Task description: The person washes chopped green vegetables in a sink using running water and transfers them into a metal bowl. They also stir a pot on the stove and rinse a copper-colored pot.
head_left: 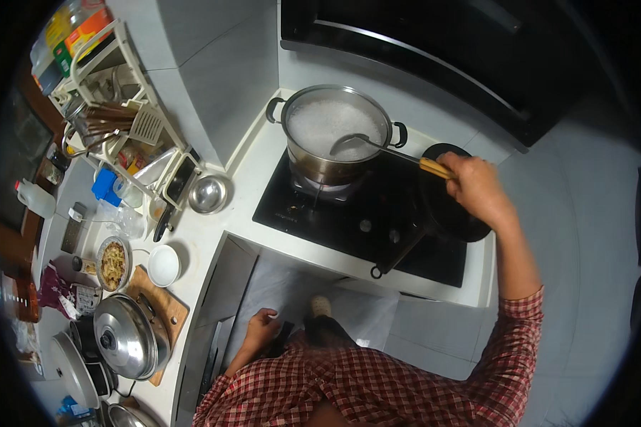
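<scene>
My right hand (477, 186) is closed around the wooden handle of a metal ladle (397, 152). The ladle's dark bowl dips into a steel pot (319, 165), at the right side of its white, foamy or cloudy liquid. This two-handled pot stands on the rear left burner of a black glass hob (313, 213). Below the counter edge, my left hand (262, 327) hangs near my body with its fingers curled in a loose fist. Nothing shows in it.
A black pan (449, 210) sits on the hob's right, handle toward me. Left on the counter are a steel bowl (209, 193), a white bowl (164, 265), a dish of chopped food (113, 265), a lidded pot (124, 336) and a rack (135, 107). A range hood (434, 57) overhangs behind.
</scene>
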`<state>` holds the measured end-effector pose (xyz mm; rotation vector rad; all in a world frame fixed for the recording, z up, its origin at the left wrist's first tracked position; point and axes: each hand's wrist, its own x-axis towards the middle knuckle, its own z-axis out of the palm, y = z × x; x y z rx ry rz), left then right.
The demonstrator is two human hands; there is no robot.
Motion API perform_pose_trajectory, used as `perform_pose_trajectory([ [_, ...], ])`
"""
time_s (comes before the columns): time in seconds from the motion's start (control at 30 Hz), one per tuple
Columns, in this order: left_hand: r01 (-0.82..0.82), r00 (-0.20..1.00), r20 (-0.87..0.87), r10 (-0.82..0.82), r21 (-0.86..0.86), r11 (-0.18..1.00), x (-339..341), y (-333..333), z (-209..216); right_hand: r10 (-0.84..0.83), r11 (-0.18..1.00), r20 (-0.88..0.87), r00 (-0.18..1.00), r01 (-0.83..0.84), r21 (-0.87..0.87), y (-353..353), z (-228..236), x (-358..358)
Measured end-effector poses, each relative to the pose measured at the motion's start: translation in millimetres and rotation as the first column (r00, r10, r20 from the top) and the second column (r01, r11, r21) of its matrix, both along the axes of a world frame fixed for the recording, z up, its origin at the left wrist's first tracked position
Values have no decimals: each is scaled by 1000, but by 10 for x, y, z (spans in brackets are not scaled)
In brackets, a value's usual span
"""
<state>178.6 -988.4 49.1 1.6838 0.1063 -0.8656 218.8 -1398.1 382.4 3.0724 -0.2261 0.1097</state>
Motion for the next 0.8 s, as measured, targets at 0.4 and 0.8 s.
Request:
perform_pose_trajectory([
  [0.4, 133, 986, 61, -155, 269, 954, 213, -538, -139, 325, 940, -85, 942, -332, -83, -532, -137, 683],
  [0.8, 105, 964, 203, -174, 310, 945, 664, -550, -210, 206, 962, 18, 978, -199, -186, -296, -806, 1423],
])
